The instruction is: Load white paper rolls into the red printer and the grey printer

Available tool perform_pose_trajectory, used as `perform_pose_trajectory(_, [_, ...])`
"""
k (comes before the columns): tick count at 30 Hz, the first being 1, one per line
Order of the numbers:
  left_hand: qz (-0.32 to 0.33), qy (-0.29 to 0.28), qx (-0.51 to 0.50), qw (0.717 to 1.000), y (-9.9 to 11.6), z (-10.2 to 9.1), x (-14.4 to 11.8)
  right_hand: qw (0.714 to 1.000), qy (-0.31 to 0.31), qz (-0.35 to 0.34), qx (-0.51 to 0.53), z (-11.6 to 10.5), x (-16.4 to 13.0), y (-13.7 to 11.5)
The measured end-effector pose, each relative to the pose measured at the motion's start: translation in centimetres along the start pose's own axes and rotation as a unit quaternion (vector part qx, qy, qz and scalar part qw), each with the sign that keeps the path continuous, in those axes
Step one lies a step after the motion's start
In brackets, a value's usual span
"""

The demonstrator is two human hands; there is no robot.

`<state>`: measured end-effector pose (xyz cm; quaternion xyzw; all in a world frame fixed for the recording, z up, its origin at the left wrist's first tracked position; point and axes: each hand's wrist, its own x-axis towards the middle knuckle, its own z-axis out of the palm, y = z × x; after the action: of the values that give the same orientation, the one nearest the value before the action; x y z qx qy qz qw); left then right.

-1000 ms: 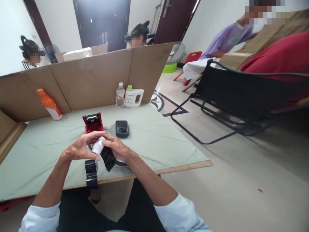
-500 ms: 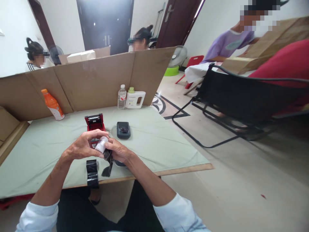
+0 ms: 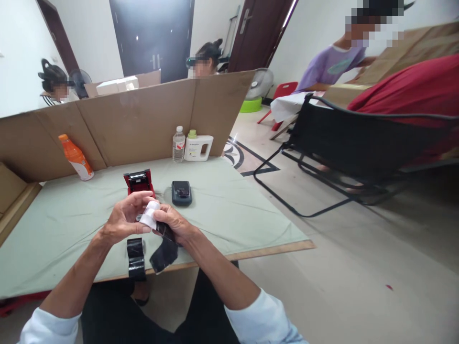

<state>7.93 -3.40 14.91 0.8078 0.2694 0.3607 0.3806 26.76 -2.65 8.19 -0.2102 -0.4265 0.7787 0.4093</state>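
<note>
Above the table, my left hand (image 3: 125, 220) curves its fingers and thumb around a small white paper roll (image 3: 149, 215). My right hand (image 3: 175, 222) grips the same roll from its other side, with the thumb pressed on it. A glossy black strip (image 3: 165, 252) hangs below my right hand; where it begins is hidden by the fingers. Just behind my left hand stands a small red device (image 3: 138, 180) with its lid up, its lower part covered by my hands. Another black strip, folded into panels (image 3: 136, 253), droops over the table's front edge.
A dark handheld device (image 3: 181, 193) lies beyond my right hand. Along the cardboard wall (image 3: 143, 119) stand an orange bottle (image 3: 75, 157), a clear bottle (image 3: 179, 145) and a white jug (image 3: 198, 147). A black folding chair (image 3: 344, 143) is at the right. Other people sit beyond.
The black strip under my right hand has swung out and shows more of its length. Both hands stay on the white roll, which is tilted slightly differently. The view has shifted a little.
</note>
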Motion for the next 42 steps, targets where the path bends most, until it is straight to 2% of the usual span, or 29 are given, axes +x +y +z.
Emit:
perform_pose_trajectory(2, [-0.007,-0.037,0.103,0.994,0.5,-0.3,0.2,0.998,-0.006,0.012,-0.056,-0.2,0.2,-0.5])
perform_pose_trajectory(4, [-0.014,-0.093,0.255,0.962,1.8,-0.6,0.7,0.992,-0.006,-0.006,-0.124,-0.5,0.5,-1.1])
perform_pose_trajectory(6, [-0.005,-0.123,0.339,0.933,3.0,-0.8,1.1,0.988,-0.003,-0.031,-0.152,-0.8,0.7,-1.3])
perform_pose_trajectory(7, [0.001,-0.124,0.344,0.931,3.3,-0.8,1.2,0.989,-0.002,-0.032,-0.144,-0.8,0.7,-1.2])
perform_pose_trajectory(9, [0.007,-0.1,0.299,0.949,3.3,-0.9,1.0,0.995,0.002,-0.009,-0.101,-0.8,0.6,-0.6])
perform_pose_trajectory(13, [-0.016,-0.032,0.124,0.992,1.0,-0.3,-0.5,1.0,0.016,0.001,0.002,-0.1,0.0,1.5])
perform_pose_trajectory(17, [-0.029,0.01,-0.034,0.999,-1.5,1.0,-2.9,0.999,0.028,-0.003,0.038,0.7,-1.1,3.9])
perform_pose_trajectory(19, [-0.04,0.013,-0.06,0.997,-2.1,1.6,-4.2,0.999,0.037,0.008,0.034,0.8,-1.7,4.9])
perform_pose_trajectory(21, [-0.047,0.012,-0.009,0.999,-2.3,1.9,-5.3,0.998,0.051,0.022,0.019,0.6,-2.2,5.7])
perform_pose_trajectory(23, [-0.038,0.032,0.095,0.994,-2.2,2.1,-5.9,0.996,0.086,0.02,-0.005,0.3,-2.1,6.1])
perform_pose_trajectory(25, [-0.016,0.065,0.19,0.98,-2.3,2.2,-6.1,0.989,0.139,0.003,-0.038,0.1,-1.5,6.3])
perform_pose_trajectory(28, [0.006,0.085,0.264,0.961,-3.1,2.0,-5.6,0.977,0.196,-0.02,-0.084,-0.1,0.3,6.0])
perform_pose_trajectory(31, [0.022,0.091,0.305,0.948,-4.9,0.8,-4.2,0.975,0.203,-0.036,-0.085,-0.3,2.2,5.3])
perform_pose_trajectory(35, [0.025,0.082,0.336,0.938,-8.8,-2.3,-1.1,0.98,0.187,-0.046,-0.049,-0.7,4.1,4.6])
perform_pose_trajectory(39, [-0.009,0.061,0.339,0.939,-13.4,-4.8,2.4,0.98,0.192,-0.036,-0.026,-1.3,4.9,4.9])
perform_pose_trajectory(42, [-0.05,0.052,0.342,0.937,-16.0,-5.3,3.9,0.978,0.203,-0.04,-0.038,-1.8,5.2,5.6])
